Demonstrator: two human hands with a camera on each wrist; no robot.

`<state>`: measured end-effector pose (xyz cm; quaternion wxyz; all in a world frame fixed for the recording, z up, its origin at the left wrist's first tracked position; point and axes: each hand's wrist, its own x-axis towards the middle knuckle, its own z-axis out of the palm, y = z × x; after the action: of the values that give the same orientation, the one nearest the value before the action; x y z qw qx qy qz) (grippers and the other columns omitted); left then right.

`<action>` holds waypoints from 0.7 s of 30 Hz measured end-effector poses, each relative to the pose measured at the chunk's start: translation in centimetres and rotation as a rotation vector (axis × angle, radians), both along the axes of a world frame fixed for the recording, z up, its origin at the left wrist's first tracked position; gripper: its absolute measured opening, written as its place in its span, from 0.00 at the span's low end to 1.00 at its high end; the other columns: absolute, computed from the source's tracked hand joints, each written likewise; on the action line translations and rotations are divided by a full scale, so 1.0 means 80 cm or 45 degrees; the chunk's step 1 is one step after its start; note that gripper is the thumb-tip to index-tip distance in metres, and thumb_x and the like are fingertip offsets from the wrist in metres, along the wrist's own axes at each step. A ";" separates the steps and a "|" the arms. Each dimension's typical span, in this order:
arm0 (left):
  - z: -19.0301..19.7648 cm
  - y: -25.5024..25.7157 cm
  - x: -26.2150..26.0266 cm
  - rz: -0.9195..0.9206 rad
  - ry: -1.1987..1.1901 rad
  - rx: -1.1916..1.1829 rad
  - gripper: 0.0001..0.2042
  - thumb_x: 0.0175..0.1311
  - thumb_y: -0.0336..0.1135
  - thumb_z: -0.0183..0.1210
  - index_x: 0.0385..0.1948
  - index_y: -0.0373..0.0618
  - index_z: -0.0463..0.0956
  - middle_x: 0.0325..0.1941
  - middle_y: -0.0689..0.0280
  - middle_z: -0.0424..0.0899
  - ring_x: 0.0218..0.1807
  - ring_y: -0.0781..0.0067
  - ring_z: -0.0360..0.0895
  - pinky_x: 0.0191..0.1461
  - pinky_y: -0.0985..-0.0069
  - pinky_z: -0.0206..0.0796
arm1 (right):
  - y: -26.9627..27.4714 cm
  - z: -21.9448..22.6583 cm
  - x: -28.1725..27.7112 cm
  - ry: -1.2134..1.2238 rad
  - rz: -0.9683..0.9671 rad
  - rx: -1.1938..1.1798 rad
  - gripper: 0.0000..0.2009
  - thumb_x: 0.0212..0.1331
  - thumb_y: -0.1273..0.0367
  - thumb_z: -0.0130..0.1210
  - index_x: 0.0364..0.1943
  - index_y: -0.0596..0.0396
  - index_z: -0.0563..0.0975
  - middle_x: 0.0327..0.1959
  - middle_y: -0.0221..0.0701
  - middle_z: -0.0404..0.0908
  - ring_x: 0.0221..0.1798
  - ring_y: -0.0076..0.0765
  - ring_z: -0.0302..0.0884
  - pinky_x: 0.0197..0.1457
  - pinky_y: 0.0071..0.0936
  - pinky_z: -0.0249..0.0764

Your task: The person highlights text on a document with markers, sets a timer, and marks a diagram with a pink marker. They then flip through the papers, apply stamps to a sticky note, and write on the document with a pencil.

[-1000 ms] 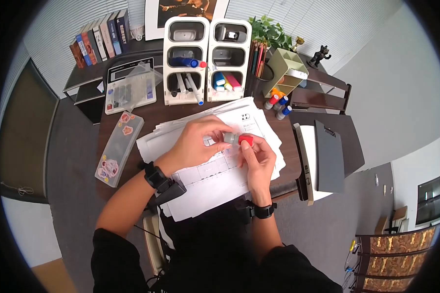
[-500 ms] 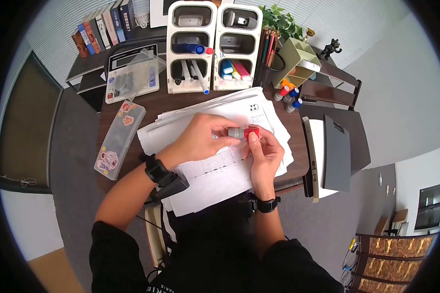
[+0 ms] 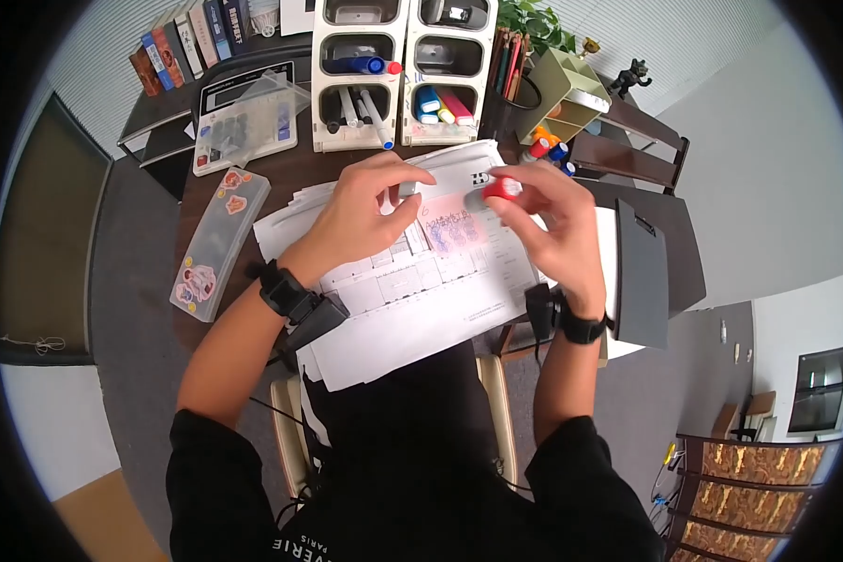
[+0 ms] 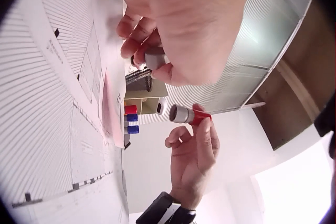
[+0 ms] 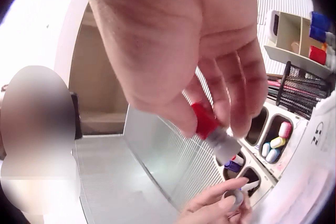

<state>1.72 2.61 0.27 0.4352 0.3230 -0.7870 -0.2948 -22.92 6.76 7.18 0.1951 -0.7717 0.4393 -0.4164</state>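
Note:
Between thumb and fingers, my right hand [image 3: 564, 220] pinches a red stamp [image 3: 505, 189] by its red body. Its grey end [image 4: 181, 114], dark at the tip in the left wrist view, points toward my left hand [image 3: 358, 208]. That hand pinches a small grey cap [image 4: 155, 58], partly hidden by the fingers. Stamp and cap are apart, both held above the papers. Below them lies a pink sheet [image 3: 455, 228] with a purplish drawing, on top of a stack of printed paper [image 3: 393, 337].
Two white organizers [image 3: 405, 131] with pens and highlighters stand at the back. Right of them are a mesh pencil cup [image 3: 523, 94], a green holder [image 3: 557, 94] and several red and blue stamps [image 3: 540, 148]. A pencil case [image 3: 217, 248] and calculator [image 3: 244, 126] lie left.
The cap has come off the stamp. My right hand has moved right and up with the stamp, and my left hand slightly back with the cap, uncovering the pink sheet.

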 end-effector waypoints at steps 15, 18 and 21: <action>-0.014 -0.009 0.006 -0.042 -0.341 -0.077 0.06 0.55 0.27 0.65 0.34 0.41 0.84 0.32 0.58 0.78 0.35 0.57 0.77 0.37 0.65 0.70 | -0.053 -0.059 0.013 -0.061 0.319 0.292 0.14 0.51 0.78 0.69 0.44 0.55 0.85 0.25 0.26 0.82 0.25 0.17 0.76 0.31 0.18 0.71; -0.016 -0.007 0.005 -0.029 -0.384 -0.083 0.07 0.53 0.25 0.63 0.34 0.40 0.85 0.31 0.57 0.77 0.37 0.54 0.77 0.38 0.63 0.70 | -0.050 -0.065 0.016 -0.062 0.370 0.335 0.14 0.51 0.78 0.69 0.44 0.55 0.85 0.23 0.26 0.81 0.24 0.17 0.74 0.30 0.19 0.70; -0.013 -0.006 0.007 -0.012 -0.407 -0.075 0.08 0.52 0.24 0.62 0.34 0.40 0.85 0.31 0.56 0.77 0.37 0.53 0.77 0.39 0.61 0.70 | -0.050 -0.067 0.019 -0.046 0.395 0.325 0.13 0.51 0.77 0.70 0.43 0.54 0.85 0.23 0.26 0.80 0.24 0.17 0.73 0.30 0.19 0.70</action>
<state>2.27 2.09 -0.80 0.3124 0.3492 -0.8560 -0.2184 -21.40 2.79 1.85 0.3610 -0.7915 0.3607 -0.3362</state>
